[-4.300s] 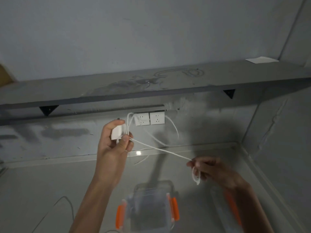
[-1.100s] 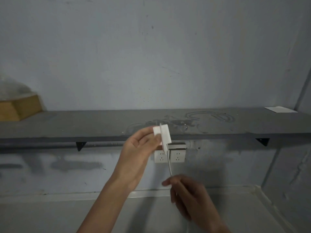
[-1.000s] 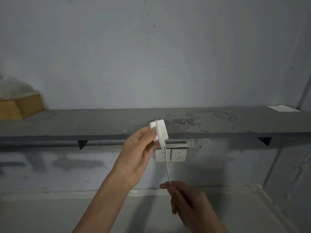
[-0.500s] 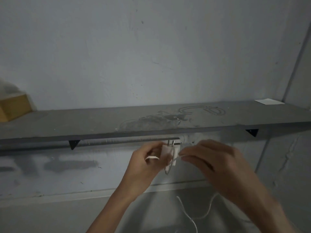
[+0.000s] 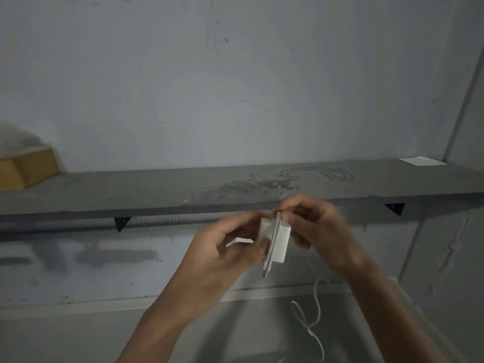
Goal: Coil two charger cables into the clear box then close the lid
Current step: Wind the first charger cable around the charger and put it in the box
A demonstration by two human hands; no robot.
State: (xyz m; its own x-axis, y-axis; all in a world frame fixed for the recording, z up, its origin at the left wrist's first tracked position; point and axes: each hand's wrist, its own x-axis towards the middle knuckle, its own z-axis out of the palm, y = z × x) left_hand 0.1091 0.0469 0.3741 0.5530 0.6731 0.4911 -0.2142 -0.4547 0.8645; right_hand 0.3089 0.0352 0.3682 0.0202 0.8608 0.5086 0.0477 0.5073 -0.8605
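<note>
My left hand (image 5: 230, 255) grips a white charger block (image 5: 280, 242) held up in front of the shelf edge. A white cable (image 5: 271, 244) runs down across the face of the block. My right hand (image 5: 317, 226) pinches the cable at the top of the block. The loose tail of the cable (image 5: 309, 326) hangs below my right forearm and loops over the table. The clear box is out of view.
A grey wall shelf (image 5: 131, 192) runs across the view on black brackets (image 5: 121, 222). A wooden block (image 5: 28, 169) sits at its left end, a white paper (image 5: 421, 161) at its right end. The grey table (image 5: 65, 334) lies below.
Since a second ago my right hand came up from below the block to its top, carrying the cable over the block. The hanging tail has grown shorter.
</note>
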